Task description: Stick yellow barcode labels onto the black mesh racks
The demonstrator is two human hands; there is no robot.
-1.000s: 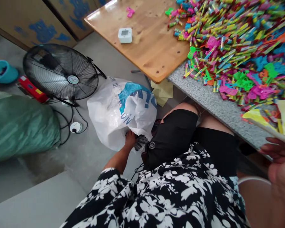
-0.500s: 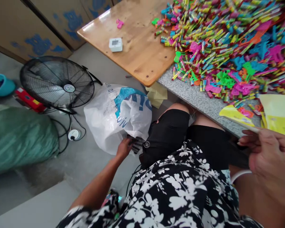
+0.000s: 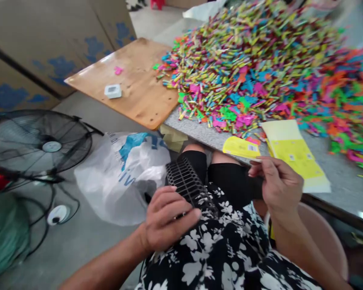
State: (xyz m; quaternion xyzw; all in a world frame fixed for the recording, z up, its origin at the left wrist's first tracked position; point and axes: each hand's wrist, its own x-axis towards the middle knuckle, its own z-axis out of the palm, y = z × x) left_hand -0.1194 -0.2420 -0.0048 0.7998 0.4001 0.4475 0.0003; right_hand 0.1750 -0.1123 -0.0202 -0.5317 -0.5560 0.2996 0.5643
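My left hand [image 3: 169, 219] is closed on a black plastic grid [image 3: 184, 181], a see-through, ladder-like piece that sticks up over my lap. In my right hand [image 3: 280, 181], thumb and fingers pinch the near edge of a yellow card [image 3: 241, 147] with a rounded end and a barcode. That card is held at the table's front edge. Just beyond my right hand lies a stack of yellow and white printed cards [image 3: 299, 153] on the grey speckled tabletop [image 3: 199, 131].
A large heap of small colourful tubes and plastic toy pieces [image 3: 230, 72] covers the tabletop. A wooden board [image 3: 139, 92] carries a small white device [image 3: 113, 91]. To the left are a white plastic bag [image 3: 109, 193] and a black fan [image 3: 51, 145]; a pinkish tub [image 3: 317, 233] stands right.
My left hand has come up from beside the white bag to my lap, bringing the black grid with it. My right hand still pinches the yellow card. The view has swung right.
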